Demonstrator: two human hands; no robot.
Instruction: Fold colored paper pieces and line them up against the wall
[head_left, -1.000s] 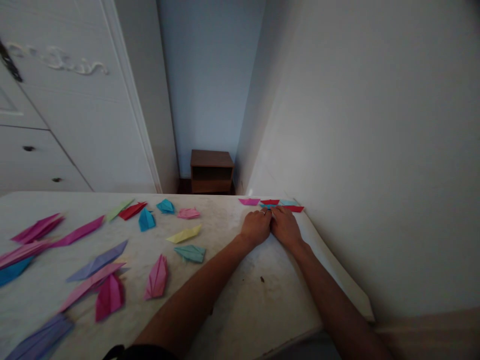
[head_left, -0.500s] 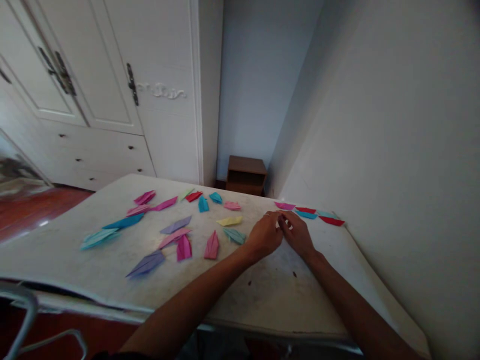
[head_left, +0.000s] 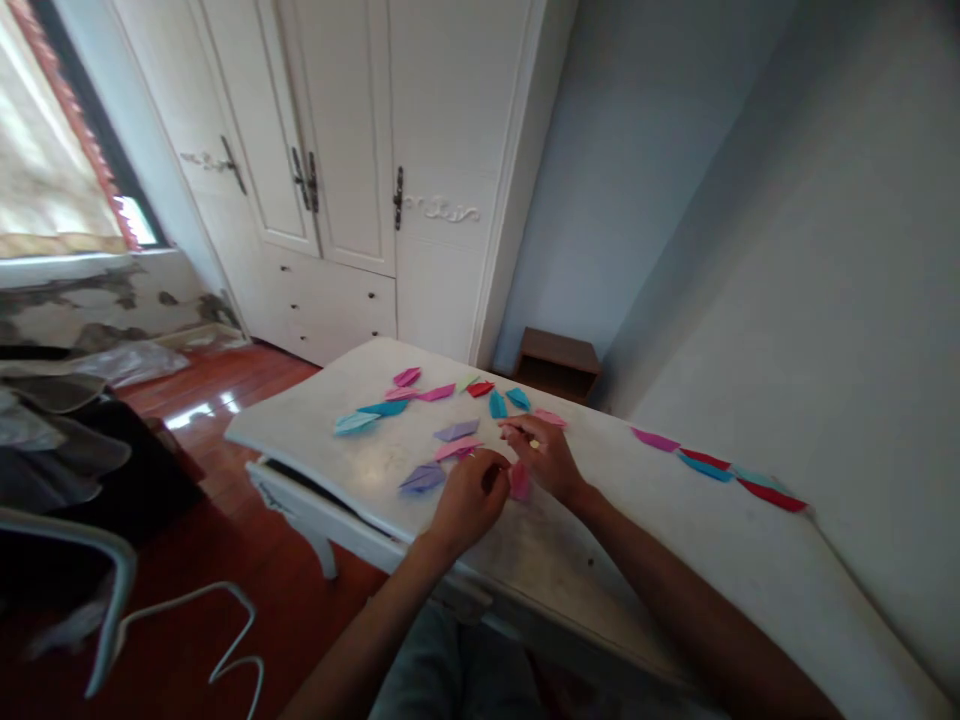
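My left hand (head_left: pixel 471 503) is over the table among folded paper pieces, its thumb and fingers curled together. Whatever may be between its fingertips is too small to make out. Just ahead and to the right, my right hand (head_left: pixel 551 458) pinches with thumb and forefinger; its contents are also unclear. A pink folded paper (head_left: pixel 519 482) lies partly covered between the hands. Left of my left hand are a purple folded paper (head_left: pixel 424 478), a pink one (head_left: pixel 455 448) and a lavender one (head_left: pixel 457 430). A blue folded paper (head_left: pixel 498 404) sits beyond my right fingertips.
More folded papers lie on the white table (head_left: pixel 600 600), including a teal one (head_left: pixel 356 423) at left and a red one (head_left: pixel 772 494) in a row along the right wall. A white wardrobe (head_left: pixel 450 120) and a brown cabinet (head_left: pixel 559 348) stand behind. A metal chair frame (head_left: pixel 120 570) is at lower left.
The view has swung left. Both hands have moved from near the row at the right to the group of folded papers, and they have come apart a little.
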